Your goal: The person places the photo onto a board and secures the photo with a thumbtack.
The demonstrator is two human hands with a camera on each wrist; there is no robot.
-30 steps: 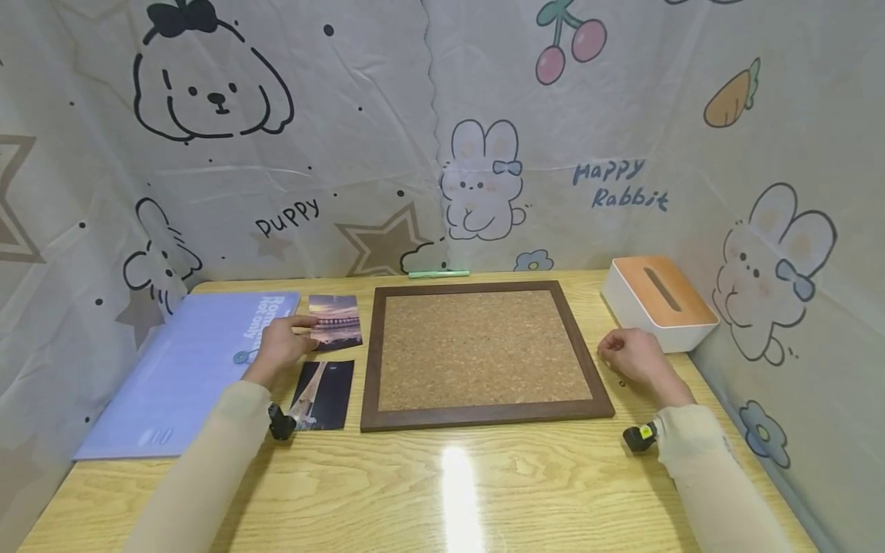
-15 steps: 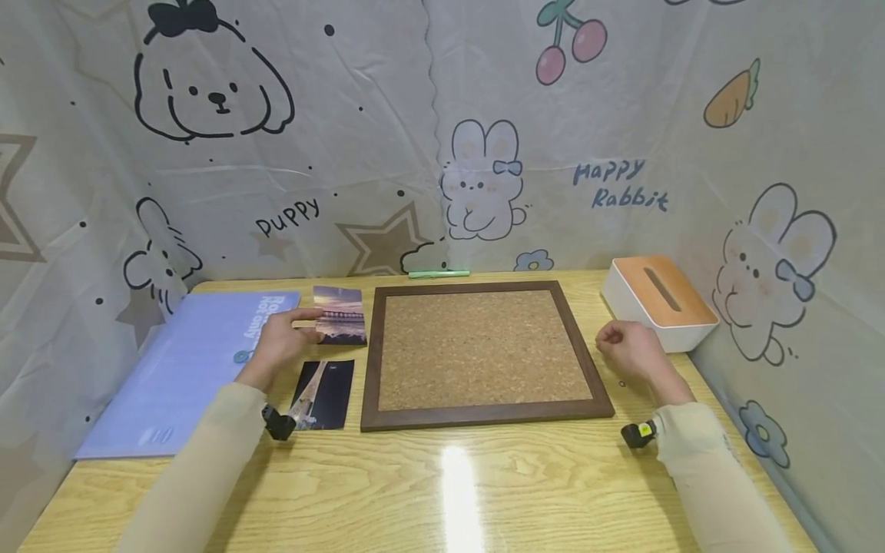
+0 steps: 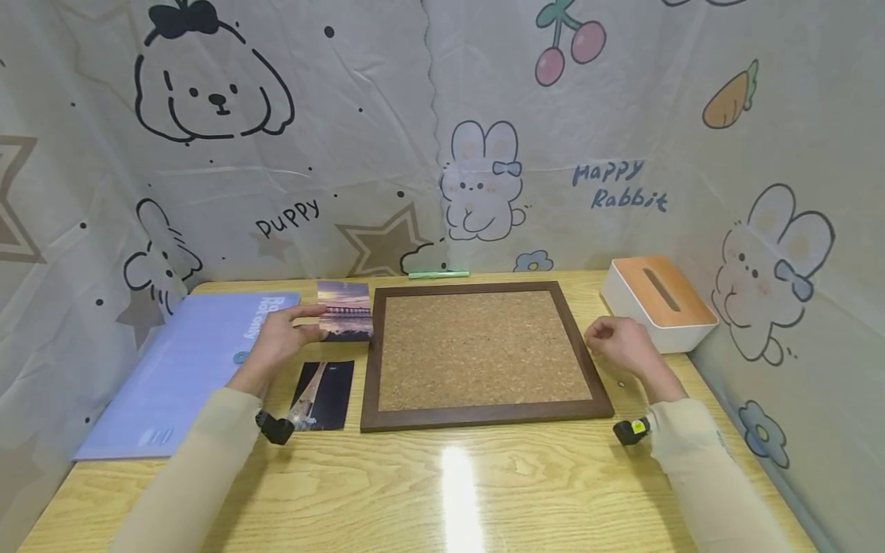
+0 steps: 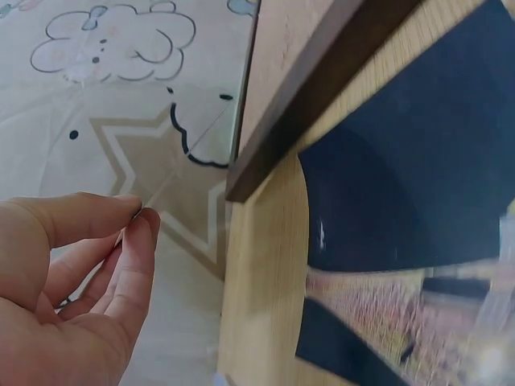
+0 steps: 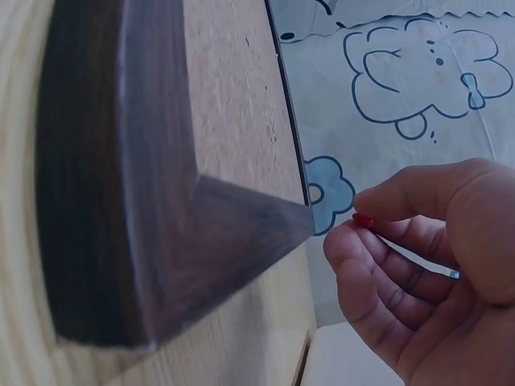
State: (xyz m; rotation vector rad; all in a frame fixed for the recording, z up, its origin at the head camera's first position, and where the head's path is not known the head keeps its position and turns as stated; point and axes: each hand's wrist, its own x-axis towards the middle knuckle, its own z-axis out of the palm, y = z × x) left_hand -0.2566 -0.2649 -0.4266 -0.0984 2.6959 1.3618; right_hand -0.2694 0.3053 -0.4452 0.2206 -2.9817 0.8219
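A sunset photo (image 3: 346,319) is pinched at its left edge between thumb and fingers of my left hand (image 3: 276,338). It is raised off the table, its right edge overlapping the corkboard's left frame in the head view; from the left wrist it shows nearly edge-on. Between the two hands lies the brown-framed corkboard (image 3: 480,353). Beyond the board's right edge, my right hand (image 3: 625,346) pinches a tiny red piece (image 5: 364,219), mostly hidden by the thumb and fingertips. A night photo of a lit tower (image 3: 325,395) lies below the left hand.
At left a blue-violet document folder (image 3: 173,376) lies flat. A white box with an orange slotted lid (image 3: 664,303) stands behind the right hand. A green pen (image 3: 439,274) lies along the back edge. One tiny object (image 3: 621,384) lies right of the board.
The left hand has lifted the sunset photo and carried it right and away, up to the board's left frame. The right hand has shifted slightly left, towards the board.
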